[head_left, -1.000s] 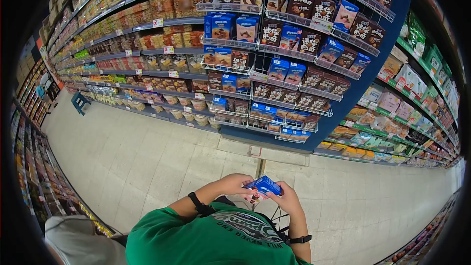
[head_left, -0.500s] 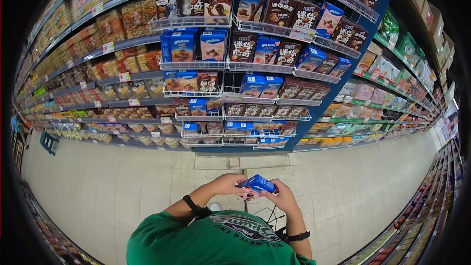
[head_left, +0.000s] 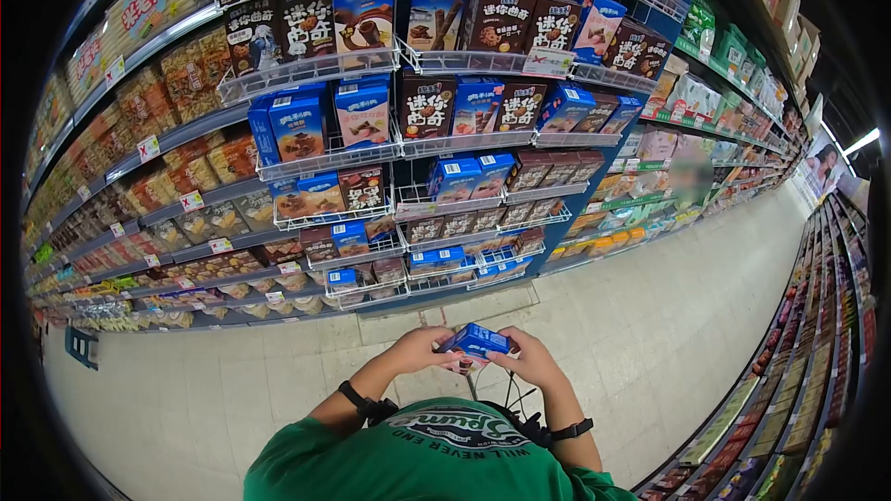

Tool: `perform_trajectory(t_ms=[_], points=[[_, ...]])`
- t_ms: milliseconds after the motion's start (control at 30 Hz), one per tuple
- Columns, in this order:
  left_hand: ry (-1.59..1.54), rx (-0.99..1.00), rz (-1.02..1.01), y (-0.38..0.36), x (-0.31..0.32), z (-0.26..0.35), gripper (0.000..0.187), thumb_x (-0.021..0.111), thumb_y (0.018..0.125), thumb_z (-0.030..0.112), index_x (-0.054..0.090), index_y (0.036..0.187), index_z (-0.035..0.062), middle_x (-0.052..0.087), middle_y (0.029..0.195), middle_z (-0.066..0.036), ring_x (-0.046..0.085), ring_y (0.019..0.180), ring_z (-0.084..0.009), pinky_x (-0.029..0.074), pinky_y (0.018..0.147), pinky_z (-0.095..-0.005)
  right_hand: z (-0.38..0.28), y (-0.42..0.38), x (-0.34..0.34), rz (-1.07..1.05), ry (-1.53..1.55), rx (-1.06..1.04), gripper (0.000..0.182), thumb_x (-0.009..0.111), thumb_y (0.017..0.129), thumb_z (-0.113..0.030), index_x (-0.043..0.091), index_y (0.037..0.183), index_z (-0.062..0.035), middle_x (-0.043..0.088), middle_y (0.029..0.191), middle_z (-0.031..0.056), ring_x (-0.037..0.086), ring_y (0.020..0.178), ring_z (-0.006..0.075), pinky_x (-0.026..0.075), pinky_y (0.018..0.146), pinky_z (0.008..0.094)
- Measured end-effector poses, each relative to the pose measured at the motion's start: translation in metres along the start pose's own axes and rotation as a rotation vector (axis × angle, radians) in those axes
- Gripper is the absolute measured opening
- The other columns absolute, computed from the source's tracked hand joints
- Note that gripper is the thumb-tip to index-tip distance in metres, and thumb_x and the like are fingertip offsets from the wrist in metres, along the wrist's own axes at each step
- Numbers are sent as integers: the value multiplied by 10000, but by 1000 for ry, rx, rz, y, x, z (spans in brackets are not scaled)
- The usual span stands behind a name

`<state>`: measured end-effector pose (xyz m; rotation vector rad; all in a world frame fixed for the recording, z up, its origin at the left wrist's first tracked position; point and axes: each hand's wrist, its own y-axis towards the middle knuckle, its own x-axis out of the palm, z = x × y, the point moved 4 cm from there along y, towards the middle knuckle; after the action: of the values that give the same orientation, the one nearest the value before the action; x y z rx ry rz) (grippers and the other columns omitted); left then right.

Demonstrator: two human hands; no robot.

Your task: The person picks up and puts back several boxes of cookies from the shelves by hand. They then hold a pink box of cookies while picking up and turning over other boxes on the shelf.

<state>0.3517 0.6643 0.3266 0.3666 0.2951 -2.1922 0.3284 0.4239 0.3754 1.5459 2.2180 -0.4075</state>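
Note:
A small blue snack box (head_left: pixel 479 340) with a pinkish front is held between my two hands, close before my chest. My left hand (head_left: pixel 422 349) grips its left end, and its fingers are partly hidden behind the box. My right hand (head_left: pixel 531 357) holds the right end, thumb lying along the near side. Above and beyond the hands, wire racks (head_left: pixel 320 160) carry similar blue boxes (head_left: pixel 363 113) and brown cookie boxes (head_left: pixel 498 19).
Long shelves of bagged snacks (head_left: pixel 172 130) run along the left. Shelves with green price strips (head_left: pixel 668 195) stand at the right, and another shelf row (head_left: pixel 789 390) borders the lower right. A blue-green step stool (head_left: pixel 82 349) is on the pale tiled floor (head_left: pixel 650 315).
The view has turned to the right and tilted, so the racks sit further left and look larger. The box stays in both hands, slightly turned.

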Motion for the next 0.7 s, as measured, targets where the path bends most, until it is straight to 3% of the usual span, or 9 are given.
perform_trajectory(t_ms=[100, 233, 300, 333, 367, 433, 500, 600, 700], points=[[-36, 5, 76, 0, -4, -8, 400, 762, 877, 339, 668, 1125, 39, 722, 1007, -129, 688, 885, -228, 531, 796, -348, 11, 17, -33, 61, -25, -43, 418, 785, 855, -312, 646, 1157, -58, 692, 1038, 77, 651, 869, 184, 516, 758, 322], [2, -76, 171, 0, -15, -17, 428, 776, 867, 341, 664, 1147, 37, 720, 990, -121, 683, 858, -206, 540, 753, -334, 9, 59, -138, 372, -333, -94, 413, 776, 862, -330, 647, 1152, -66, 669, 1099, 91, 639, 953, 220, 520, 788, 342], [-11, -100, 210, -1, -19, -19, 439, 781, 862, 352, 664, 1143, 36, 713, 967, -121, 680, 839, -202, 542, 731, -331, 7, 97, -207, 548, -561, -317, 414, 804, 824, -268, 644, 1132, -42, 666, 1065, 129, 633, 974, 291, 512, 861, 401], [-6, -105, 215, 0, -21, -18, 439, 781, 862, 352, 664, 1143, 36, 713, 967, -121, 680, 839, -202, 542, 731, -331, -3, 117, -239, 587, -675, -284, 378, 800, 824, -235, 644, 1102, -33, 661, 1072, 141, 626, 1002, 313, 504, 884, 404], [12, -123, 244, 0, -23, -15, 429, 778, 869, 341, 661, 1138, 28, 714, 971, -117, 683, 847, -202, 545, 735, -336, 1, 140, -274, 655, -743, -406, 383, 783, 820, -213, 633, 1130, -46, 650, 1109, 146, 613, 1042, 329, 501, 894, 416], [33, -148, 287, -1, -23, -3, 420, 775, 875, 329, 658, 1134, 19, 716, 976, -113, 686, 856, -202, 549, 740, -340, -14, 184, -335, 655, -867, -349, 485, 768, 799, -179, 597, 1245, -93, 625, 1210, 131, 600, 1100, 343, 500, 918, 439], [-177, -223, 393, 1, -21, 9, 407, 765, 893, 288, 646, 1150, -5, 718, 1012, -115, 690, 903, -201, 552, 780, -344, -34, 217, -373, 737, -1055, -394, 593, 746, 780, -158, 545, 1338, -149, 599, 1273, 106, 577, 1157, 343, 502, 939, 449], [20, -167, 537, 7, -13, 9, 410, 754, 907, 261, 630, 1170, -28, 714, 1058, -125, 687, 950, -201, 552, 822, -343, -50, 256, -407, 763, -1229, -356, 601, 729, 786, -158, 532, 1353, -183, 589, 1281, 94, 562, 1187, 341, 503, 949, 444], [-103, -210, 630, 15, 3, 4, 434, 754, 909, 276, 624, 1182, -35, 708, 1083, -140, 678, 965, -199, 545, 848, -344, -55, 288, -436, 688, -1166, -399, 628, 700, 764, -137, 517, 1365, -147, 572, 1324, 98, 532, 1235, 333, 504, 961, 441]])
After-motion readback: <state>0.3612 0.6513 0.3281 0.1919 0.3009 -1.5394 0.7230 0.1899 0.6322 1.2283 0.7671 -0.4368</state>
